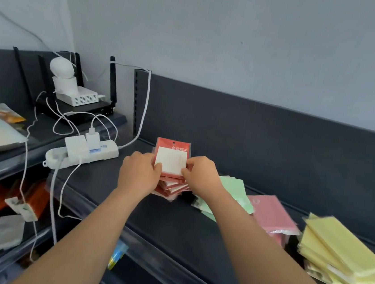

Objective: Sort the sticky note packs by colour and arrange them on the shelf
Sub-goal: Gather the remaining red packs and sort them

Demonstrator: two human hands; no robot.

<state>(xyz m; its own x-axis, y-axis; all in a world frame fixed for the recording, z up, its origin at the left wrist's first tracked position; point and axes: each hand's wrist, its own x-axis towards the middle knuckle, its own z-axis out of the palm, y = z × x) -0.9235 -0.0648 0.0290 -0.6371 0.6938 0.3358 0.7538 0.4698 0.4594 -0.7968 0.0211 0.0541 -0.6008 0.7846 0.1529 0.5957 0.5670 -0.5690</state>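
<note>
Nearest on the shelf (pixel 172 228) lay yellow packs (pixel 342 250), then pink packs (pixel 271 214) and green packs (pixel 234 191). Farther, the left hand (pixel 139 173) and right hand (pixel 201 173) each clamped a grip on the top red pack (pixel 172 157) atop the red stack (pixel 172 188). Squaring edges before release should keep it neat.

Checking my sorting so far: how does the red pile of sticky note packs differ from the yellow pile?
The red pile is gripped by the left hand and right hand; the yellow pile lies untouched. The red pile's packs show white faces; the yellow pile's are plain yellow. Both piles are uneven, on the dark shelf.
</note>
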